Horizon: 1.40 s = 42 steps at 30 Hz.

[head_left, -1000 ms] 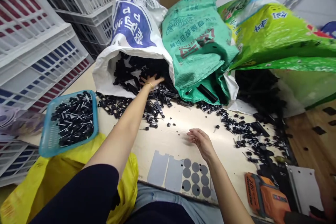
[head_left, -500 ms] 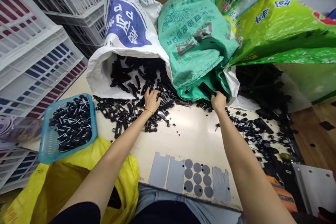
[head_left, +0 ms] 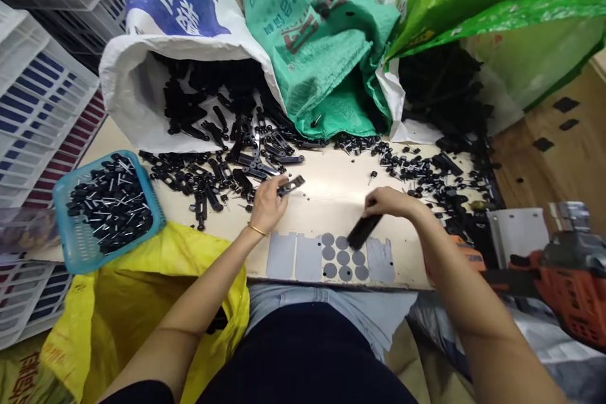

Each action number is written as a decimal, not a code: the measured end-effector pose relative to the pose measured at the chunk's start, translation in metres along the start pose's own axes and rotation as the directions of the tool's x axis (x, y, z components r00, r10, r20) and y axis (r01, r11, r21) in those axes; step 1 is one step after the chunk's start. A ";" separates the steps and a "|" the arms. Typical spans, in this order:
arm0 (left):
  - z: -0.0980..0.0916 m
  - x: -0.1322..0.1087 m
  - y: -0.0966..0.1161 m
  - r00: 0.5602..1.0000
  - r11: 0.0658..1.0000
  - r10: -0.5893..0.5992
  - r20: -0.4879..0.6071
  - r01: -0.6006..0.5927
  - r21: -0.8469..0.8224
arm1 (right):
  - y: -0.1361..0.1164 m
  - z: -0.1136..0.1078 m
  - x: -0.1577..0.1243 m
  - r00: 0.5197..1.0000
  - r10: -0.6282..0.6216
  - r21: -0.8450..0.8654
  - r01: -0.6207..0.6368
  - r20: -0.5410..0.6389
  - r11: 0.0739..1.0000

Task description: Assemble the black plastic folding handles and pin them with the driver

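Note:
My left hand point(head_left: 269, 203) pinches a small black slotted part point(head_left: 291, 185) over the table, just in front of a heap of black parts point(head_left: 208, 180). My right hand point(head_left: 386, 203) is closed on a dark, flat, oblong black piece point(head_left: 363, 230), which tilts down toward the grey discs point(head_left: 343, 257) at the table's front edge. Grey rectangular patches point(head_left: 281, 255) lie left of the discs. Behind my left hand the white sack point(head_left: 189, 50) lies open with black parts spilling out.
A blue basket point(head_left: 158, 202) of black knobs with metal pins stands at the left, above a yellow bag point(head_left: 175, 243). Green sacks point(head_left: 326, 44) stand behind. Black knobs point(head_left: 411, 170) lie scattered at the right, near an orange power tool point(head_left: 568, 284).
My view has tilted down and shifted. Both hands have come back toward me from the sacks: the left with a slotted part, the right with the black oblong piece.

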<state>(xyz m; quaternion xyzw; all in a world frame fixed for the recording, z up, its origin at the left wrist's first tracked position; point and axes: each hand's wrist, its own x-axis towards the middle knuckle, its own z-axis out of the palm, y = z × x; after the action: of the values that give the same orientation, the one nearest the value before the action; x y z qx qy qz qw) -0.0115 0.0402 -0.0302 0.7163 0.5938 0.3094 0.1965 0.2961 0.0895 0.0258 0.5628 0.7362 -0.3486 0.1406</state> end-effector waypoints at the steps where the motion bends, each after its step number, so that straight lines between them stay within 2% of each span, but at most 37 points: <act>1: 0.011 -0.014 0.007 0.999 1.000 -0.011 0.048 0.012 -0.027 | -0.008 0.004 0.009 0.998 0.027 -0.045 -0.030 -0.058 0.999; 4: 0.039 -0.052 0.018 0.995 0.998 -0.039 0.090 0.043 -0.035 | -0.026 0.022 0.023 0.979 0.027 -0.054 -0.039 -0.202 0.998; 7: 0.051 -0.075 0.020 0.998 1.000 0.006 0.068 -0.004 -0.023 | -0.026 0.047 0.013 0.951 -0.018 0.112 0.055 -0.309 0.992; 9: 0.049 -0.078 0.019 0.998 1.000 0.024 0.056 -0.023 -0.017 | -0.021 0.064 0.001 0.906 0.038 0.263 0.082 -0.422 0.961; 12: 0.043 -0.066 0.016 0.996 0.999 0.012 0.083 -0.016 0.044 | -0.020 0.089 -0.007 0.824 0.208 0.359 -0.006 -0.527 0.933; 13: 0.042 -0.060 0.016 0.993 0.997 0.008 0.115 -0.017 0.078 | -0.023 0.095 -0.006 0.807 0.243 0.356 -0.043 -0.539 0.933; 15: 0.041 -0.048 0.017 0.981 0.991 0.008 0.194 -0.034 0.130 | -0.031 0.103 -0.002 0.806 0.271 0.337 -0.094 -0.527 0.937; 17: 0.040 -0.043 0.020 0.964 0.991 0.030 0.265 -0.062 0.116 | -0.039 0.105 -0.001 0.833 0.268 0.324 -0.114 -0.483 0.939; 20: 0.040 -0.052 0.027 0.952 0.998 0.052 0.302 -0.060 0.017 | -0.048 0.110 -0.015 0.881 0.216 0.261 -0.111 -0.421 0.959; 24: 0.048 -0.072 0.033 0.969 0.998 -0.038 0.245 0.048 -0.033 | -0.063 0.137 -0.044 0.857 0.126 0.109 -0.083 -0.499 0.991; 27: 0.059 -0.080 0.036 0.975 0.993 -0.112 0.190 0.117 -0.014 | -0.075 0.162 -0.050 0.819 0.120 0.159 -0.036 -0.562 0.987; 30: 0.070 -0.083 0.042 0.978 0.994 -0.108 0.180 0.104 0.030 | -0.078 0.177 -0.044 0.755 0.120 0.231 0.043 -0.645 0.972; 32: 0.076 -0.084 0.046 0.984 0.994 -0.103 0.145 0.096 0.053 | -0.075 0.180 -0.040 0.740 0.124 0.269 0.079 -0.661 0.960; 35: 0.083 -0.085 0.051 0.991 0.995 -0.080 0.106 0.073 0.065 | -0.070 0.180 -0.037 0.762 0.098 0.285 0.116 -0.640 0.952; 42: 0.089 -0.082 0.047 0.994 0.996 0.020 0.107 -0.029 0.081 | -0.066 0.179 -0.036 0.756 0.062 0.291 0.174 -0.652 0.941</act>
<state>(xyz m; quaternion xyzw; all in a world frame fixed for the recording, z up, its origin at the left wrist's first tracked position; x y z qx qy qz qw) 0.0743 -0.0420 -0.0823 0.7464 0.5859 0.2488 0.1942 0.2134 -0.0654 -0.0578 0.6416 0.6852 -0.2543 -0.2329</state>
